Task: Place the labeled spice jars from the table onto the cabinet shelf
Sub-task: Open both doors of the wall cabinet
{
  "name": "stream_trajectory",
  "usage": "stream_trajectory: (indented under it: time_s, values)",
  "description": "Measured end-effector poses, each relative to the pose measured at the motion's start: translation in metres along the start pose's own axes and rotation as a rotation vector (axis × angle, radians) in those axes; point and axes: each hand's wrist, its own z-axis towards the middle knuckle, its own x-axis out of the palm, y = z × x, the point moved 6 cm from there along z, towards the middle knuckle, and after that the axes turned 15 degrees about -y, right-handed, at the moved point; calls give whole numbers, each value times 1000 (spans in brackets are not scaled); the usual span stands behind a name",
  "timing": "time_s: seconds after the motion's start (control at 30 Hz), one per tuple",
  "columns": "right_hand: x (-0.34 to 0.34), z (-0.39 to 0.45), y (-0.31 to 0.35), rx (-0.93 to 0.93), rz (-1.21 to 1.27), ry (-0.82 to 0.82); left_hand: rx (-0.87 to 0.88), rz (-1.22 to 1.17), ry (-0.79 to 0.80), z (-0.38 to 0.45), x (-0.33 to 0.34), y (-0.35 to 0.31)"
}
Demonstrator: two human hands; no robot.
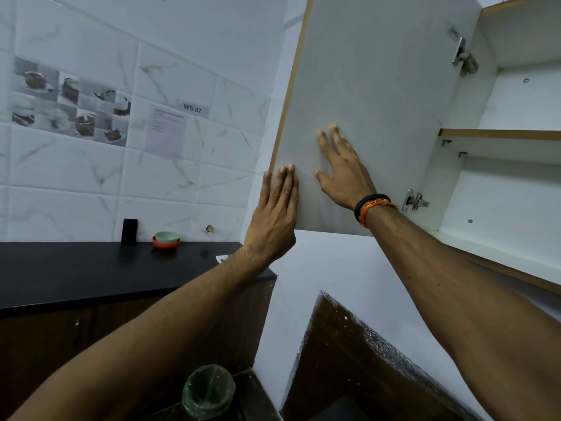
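Observation:
The white cabinet door stands swung open in the middle of the view. My left hand lies flat with straight fingers against the door's lower left edge. My right hand, with black and orange bands at the wrist, presses flat on the door's inner face. To the right the open cabinet shows a wooden-edged shelf with bare white space above and below it. No spice jars are in sight.
A black counter runs along the tiled wall at left, carrying a black phone and stacked green and red bowls. A green-lidded container sits at the bottom. Door hinges jut from the cabinet side.

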Motion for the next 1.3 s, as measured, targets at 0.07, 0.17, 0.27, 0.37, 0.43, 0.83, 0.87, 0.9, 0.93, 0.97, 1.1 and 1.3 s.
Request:
stream_trajectory:
  time_s: [0.07,0.17,0.27,0.37,0.43,0.83,0.87,0.9,0.93,0.97,1.1,1.3]
  values:
    - [-4,-8,-9,25,-7,39,-15,19,-3,1,-2,-3]
    - [-14,-26,-31,61,-51,62,-24,29,-18,4,-4,-16]
    - [-29,-42,-54,94,-123,87,-26,-5,-9,6,-7,-35]
    - [-51,-57,-80,119,-232,109,-2,-74,26,7,-4,-60]
    - [-71,-68,-98,131,-311,118,27,-130,50,10,0,-83]
    - [-222,-150,-211,276,-749,190,198,-741,92,37,2,-263]
    - [-235,-158,-218,294,-781,200,217,-785,91,40,-1,-279]
    - [-248,-165,-225,316,-809,205,241,-821,88,43,-4,-294]
    - [-262,-174,-233,343,-844,214,266,-857,89,46,-7,-312]
    - [-273,-181,-238,362,-874,216,288,-882,89,48,-8,-327]
    - [-317,-206,-257,448,-962,241,345,-1017,93,55,-19,-391]
    - [-372,-228,-275,535,-1060,220,341,-1251,161,81,-46,-472]
